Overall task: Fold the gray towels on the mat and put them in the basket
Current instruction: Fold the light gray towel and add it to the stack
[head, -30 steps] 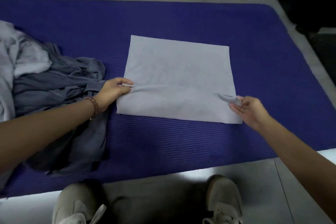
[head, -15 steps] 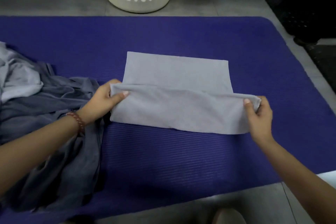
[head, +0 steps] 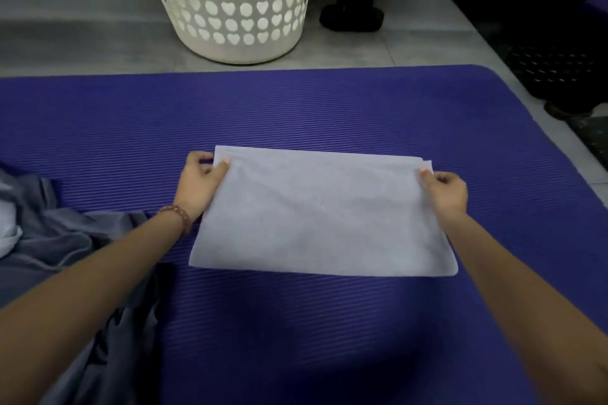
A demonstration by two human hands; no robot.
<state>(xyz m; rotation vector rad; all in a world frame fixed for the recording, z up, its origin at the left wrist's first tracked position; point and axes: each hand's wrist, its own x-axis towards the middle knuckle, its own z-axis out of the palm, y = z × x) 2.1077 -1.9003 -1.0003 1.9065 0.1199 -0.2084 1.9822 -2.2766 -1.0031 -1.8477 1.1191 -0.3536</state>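
I am looking down through the head camera at the light gray towel [head: 322,214], which is lying flat on the purple mat [head: 296,108] as a wide folded rectangle, its layered edges running along the far side. I am pinching its far left corner with the left hand [head: 200,184], thumb on top of the cloth and the other fingers curled at the edge. The right hand [head: 444,191] is pinching the far right corner the same way. The rest of the towel is spreading toward me between the two forearms. A heap of darker gray cloth [head: 65,240] is lying on the mat under the left forearm. The white basket [head: 230,10] is standing on the floor beyond the mat's far edge, well apart from the towel.
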